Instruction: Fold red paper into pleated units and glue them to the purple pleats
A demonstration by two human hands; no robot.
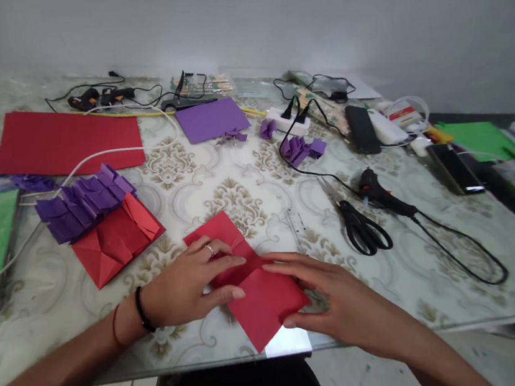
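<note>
The red paper point(256, 299) is on the table point(212, 189), close to its near edge. It lies right between the two hands. Its long way runs on a slant, from far left to near right. The left hand point(184, 286) is nearer its far end and the right hand point(335, 290) is nearer its near end. The left grip is loose, with fingers spread on top. The right grip curls round the right side, touching it; I cannot tell if it pinches. The paper is thin and smooth, with a fold across it.

The table top is shiny, with tan leafy swirls. A bit past the hands, on the right, are black scissors point(350, 211) with round loops and a black glue gun point(382, 196). On the left is a flat red packet point(113, 242) with creases. A bumpy purple strip point(87, 204) seems to lie over its far edge. Farther back are a flat purple sheet point(213, 117) and a big red sheet point(67, 138).
</note>
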